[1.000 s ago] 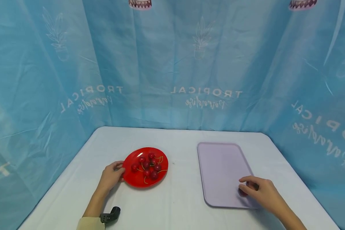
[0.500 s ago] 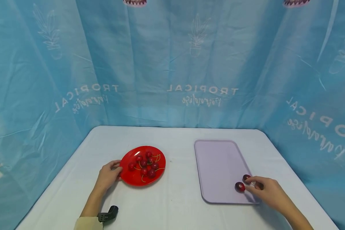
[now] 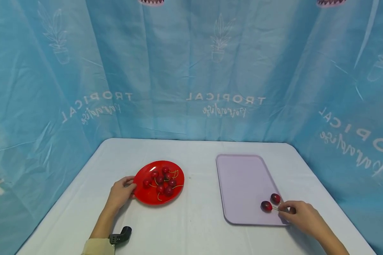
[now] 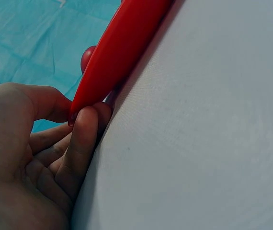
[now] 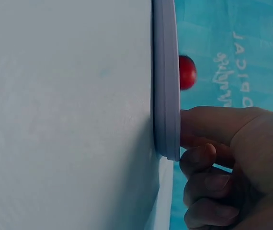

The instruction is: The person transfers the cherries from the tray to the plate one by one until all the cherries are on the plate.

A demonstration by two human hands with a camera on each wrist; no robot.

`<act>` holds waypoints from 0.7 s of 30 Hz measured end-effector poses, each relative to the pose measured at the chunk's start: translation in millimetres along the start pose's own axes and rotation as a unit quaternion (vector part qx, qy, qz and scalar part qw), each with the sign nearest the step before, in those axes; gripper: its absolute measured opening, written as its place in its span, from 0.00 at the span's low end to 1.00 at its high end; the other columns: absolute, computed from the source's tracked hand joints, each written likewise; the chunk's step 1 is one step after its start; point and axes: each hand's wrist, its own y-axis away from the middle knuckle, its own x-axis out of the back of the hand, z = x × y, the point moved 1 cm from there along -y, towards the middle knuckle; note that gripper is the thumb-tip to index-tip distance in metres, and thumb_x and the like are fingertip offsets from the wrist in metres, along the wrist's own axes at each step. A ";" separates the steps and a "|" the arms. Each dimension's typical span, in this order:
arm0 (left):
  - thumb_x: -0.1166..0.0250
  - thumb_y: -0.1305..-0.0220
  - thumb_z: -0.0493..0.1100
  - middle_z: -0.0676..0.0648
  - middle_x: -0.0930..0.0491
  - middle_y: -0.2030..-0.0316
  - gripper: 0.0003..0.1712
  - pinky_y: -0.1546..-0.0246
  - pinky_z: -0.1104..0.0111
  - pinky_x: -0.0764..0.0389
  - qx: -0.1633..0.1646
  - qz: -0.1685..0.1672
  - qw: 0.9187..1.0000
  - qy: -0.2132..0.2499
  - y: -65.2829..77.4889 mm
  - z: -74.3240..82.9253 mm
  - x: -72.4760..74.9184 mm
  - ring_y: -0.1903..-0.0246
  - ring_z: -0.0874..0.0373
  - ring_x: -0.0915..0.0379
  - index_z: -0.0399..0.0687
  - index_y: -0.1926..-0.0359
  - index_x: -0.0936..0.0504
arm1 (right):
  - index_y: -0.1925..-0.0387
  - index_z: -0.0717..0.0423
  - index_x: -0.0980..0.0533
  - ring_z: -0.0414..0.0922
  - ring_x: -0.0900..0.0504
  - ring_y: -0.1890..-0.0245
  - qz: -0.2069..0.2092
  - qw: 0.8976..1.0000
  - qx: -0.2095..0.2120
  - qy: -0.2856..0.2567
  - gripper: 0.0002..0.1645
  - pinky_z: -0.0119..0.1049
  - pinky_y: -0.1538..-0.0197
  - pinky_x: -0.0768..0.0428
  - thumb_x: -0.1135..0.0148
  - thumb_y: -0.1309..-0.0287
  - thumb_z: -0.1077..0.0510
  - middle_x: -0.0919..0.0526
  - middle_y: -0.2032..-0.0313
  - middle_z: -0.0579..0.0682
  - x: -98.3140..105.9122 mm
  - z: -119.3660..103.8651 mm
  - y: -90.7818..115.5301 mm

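A red plate (image 3: 143, 196) bearing several red cherries (image 3: 160, 180) with green stems lies left of centre. My left hand (image 3: 119, 194) grips its left rim; in the left wrist view the thumb and fingers (image 4: 83, 132) pinch the plate edge (image 4: 119, 48), slightly raised from the table there. On the near right part of the lilac tray (image 3: 242, 187) lie two dark red cherries (image 3: 266, 206). Their stems run to the fingertips of my right hand (image 3: 301, 216), which pinch them. In the right wrist view the fingertips are partly hidden behind the tray rim (image 5: 167, 96).
Both plate and tray stand on a white-covered table (image 3: 198, 226), with a bare stretch of cloth between them. Blue printed curtains (image 3: 191, 71) surround its back and sides. A black wrist strap (image 3: 119, 237) sits on the left forearm.
My right hand has drawn back to the right from over the two cherries, which now show fully on the tray with their stems. The left hand stays on the plate rim.
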 end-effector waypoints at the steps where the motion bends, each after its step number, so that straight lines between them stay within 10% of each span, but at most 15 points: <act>1: 0.44 0.35 0.40 0.34 0.24 0.50 0.24 0.74 0.74 0.21 0.001 0.000 1.000 0.000 0.2 -0.3 0.0 0.76 0.55 0.23 0.35 0.39 0.29 | 0.62 0.51 0.16 0.44 0.30 0.74 -0.001 1.000 -0.005 0.001 0.14 0.36 0.74 0.32 0.29 0.51 0.50 0.27 0.79 0.46 -0.1 0.6 0.1; 21: 0.44 0.35 0.39 0.34 0.24 0.49 0.24 0.75 0.73 0.21 0.008 0.004 1.000 0.004 -2.2 -0.4 -0.1 0.76 0.56 0.23 0.36 0.39 0.29 | 0.66 0.53 0.17 0.43 0.31 0.75 0.014 0.999 -0.002 0.041 0.09 0.37 0.74 0.35 0.33 0.46 0.53 0.29 0.80 0.45 0.8 1.1 -4.3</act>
